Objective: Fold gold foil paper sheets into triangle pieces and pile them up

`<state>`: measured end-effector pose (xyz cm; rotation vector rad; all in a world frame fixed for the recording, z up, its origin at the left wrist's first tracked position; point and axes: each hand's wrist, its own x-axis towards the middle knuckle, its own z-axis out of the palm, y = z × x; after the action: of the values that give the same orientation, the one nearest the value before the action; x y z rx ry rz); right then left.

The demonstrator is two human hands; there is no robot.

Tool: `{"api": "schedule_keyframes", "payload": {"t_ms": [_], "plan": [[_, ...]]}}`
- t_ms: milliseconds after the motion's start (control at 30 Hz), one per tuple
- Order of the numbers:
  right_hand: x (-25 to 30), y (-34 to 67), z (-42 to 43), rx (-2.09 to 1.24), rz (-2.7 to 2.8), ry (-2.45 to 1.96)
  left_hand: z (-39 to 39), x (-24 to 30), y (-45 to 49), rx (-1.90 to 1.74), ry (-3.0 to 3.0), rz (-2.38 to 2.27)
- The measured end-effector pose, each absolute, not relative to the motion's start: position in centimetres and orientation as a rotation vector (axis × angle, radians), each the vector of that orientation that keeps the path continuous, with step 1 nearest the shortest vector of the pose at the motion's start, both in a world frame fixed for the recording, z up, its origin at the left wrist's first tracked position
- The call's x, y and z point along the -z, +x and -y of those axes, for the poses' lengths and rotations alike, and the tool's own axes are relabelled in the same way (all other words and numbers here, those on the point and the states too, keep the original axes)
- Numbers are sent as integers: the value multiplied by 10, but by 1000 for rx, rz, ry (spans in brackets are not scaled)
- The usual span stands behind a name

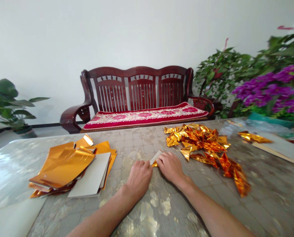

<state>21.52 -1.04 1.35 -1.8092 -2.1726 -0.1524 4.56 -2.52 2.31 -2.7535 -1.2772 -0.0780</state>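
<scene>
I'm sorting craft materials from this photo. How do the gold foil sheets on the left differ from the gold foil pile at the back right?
The stack of gold foil sheets lies fairly flat, while the pile of folded gold foil pieces is loose and heaped. The stack shows broad sheets with grey card among them; the pile shows narrow, angular folds. Both share a shiny gold-orange finish and rest on the mottled tabletop.

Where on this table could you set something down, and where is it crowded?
Free tabletop lies between the gold foil sheets and the crumpled foil pile, and right of that pile, before the grey card. Crowded: the far right corner, and around the left hand and right hand.
</scene>
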Motion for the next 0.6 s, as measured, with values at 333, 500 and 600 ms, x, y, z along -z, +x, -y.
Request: {"api": "schedule_keyframes", "payload": {"t_ms": [333, 500, 600], "plan": [[-11, 215, 9, 153, 2119, -1838, 25, -25, 46, 55, -2752, 1285], [-11, 216, 9, 160, 2112, -1848, 25, -24, 46, 82, -2752, 1270], [-10, 216, 9, 166, 2110, -1849, 25, -23, 45, 91, -2758, 1273]]}}
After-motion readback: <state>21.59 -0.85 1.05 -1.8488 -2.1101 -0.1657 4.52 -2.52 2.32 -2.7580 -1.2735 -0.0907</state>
